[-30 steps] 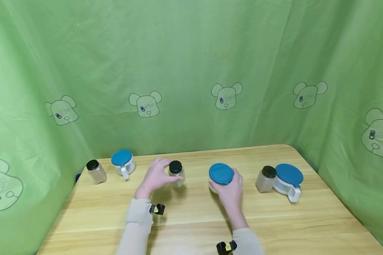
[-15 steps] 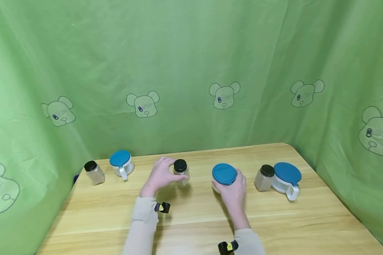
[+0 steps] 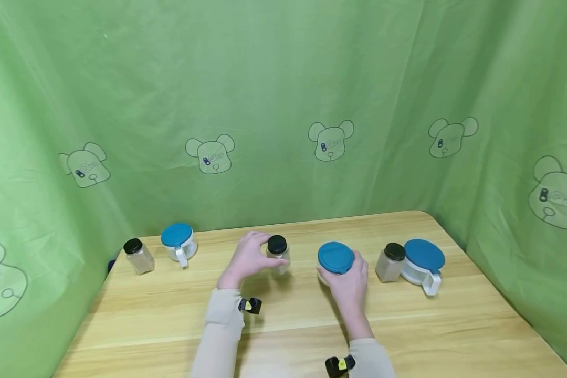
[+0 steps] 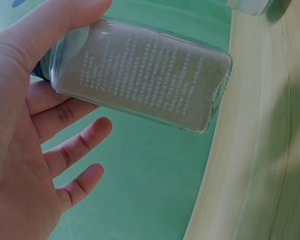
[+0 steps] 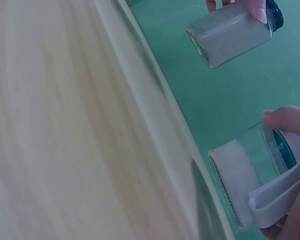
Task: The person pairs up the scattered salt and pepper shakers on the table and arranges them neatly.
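Note:
My left hand [image 3: 250, 258] holds a black-capped glass spice jar [image 3: 279, 252] between thumb and fingers, near its neck. In the left wrist view the jar [image 4: 140, 75] is full of greyish-brown powder, with rows of small print on its side; the ring and little fingers stay off it. To the right, my right hand [image 3: 349, 281] grips a blue-lidded seasoning jar [image 3: 335, 257], thumb on one side and fingers on the other. The right wrist view shows that jar's white handle [image 5: 275, 200] and white grains [image 5: 235, 175] inside. Both jars appear raised off the table.
Another black-capped jar [image 3: 139, 257] and blue-lidded jar [image 3: 178, 241] stand at the table's back left. A similar pair, a black-capped jar [image 3: 390, 262] and a wider blue-lidded jar [image 3: 423, 257], stands close together at right. Green curtain [image 3: 274, 79] surrounds the wooden table [image 3: 283, 341].
My left hand has carried the black-capped jar rightward, closer to the blue-lidded jar. My right hand, still gripping its jar, has shifted slightly right. The view has turned a little.

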Demonstrator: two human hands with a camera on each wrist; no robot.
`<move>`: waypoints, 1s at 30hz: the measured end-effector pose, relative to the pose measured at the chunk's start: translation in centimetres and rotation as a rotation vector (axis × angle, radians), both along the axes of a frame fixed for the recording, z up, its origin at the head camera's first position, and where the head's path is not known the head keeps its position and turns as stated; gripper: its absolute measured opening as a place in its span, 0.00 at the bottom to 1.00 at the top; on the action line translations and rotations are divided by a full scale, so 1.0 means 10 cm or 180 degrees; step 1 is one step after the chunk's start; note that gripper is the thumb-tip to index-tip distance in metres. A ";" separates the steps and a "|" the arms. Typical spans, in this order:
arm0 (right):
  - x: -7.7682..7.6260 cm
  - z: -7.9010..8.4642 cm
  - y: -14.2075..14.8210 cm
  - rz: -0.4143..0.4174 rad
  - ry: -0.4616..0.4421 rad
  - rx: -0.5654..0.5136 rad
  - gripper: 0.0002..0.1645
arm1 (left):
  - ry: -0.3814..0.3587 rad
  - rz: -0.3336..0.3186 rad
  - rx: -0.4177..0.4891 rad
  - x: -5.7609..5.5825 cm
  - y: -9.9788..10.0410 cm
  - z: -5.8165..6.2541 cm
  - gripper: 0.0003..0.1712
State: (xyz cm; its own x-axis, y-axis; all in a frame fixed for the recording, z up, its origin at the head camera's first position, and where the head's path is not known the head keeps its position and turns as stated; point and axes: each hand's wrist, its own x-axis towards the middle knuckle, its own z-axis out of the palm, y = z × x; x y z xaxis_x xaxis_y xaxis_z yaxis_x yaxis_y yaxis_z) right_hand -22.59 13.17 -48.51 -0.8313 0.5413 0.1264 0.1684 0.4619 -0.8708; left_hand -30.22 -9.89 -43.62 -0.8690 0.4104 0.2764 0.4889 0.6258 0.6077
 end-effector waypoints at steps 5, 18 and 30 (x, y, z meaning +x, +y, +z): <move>-0.01 -0.02 0.02 -0.0016 -0.0024 0.0047 0.62 | -0.0014 -0.0036 -0.0026 -0.02 0.08 -0.02 0.37; 0.00 -0.03 0.01 0.0014 -0.0085 0.0031 0.63 | -0.0192 -0.0126 -0.0077 -0.02 0.25 -0.08 0.38; 0.03 -0.05 0.02 0.0014 -0.0065 0.0090 0.62 | -0.0361 -0.0295 -0.0091 0.00 0.38 -0.12 0.39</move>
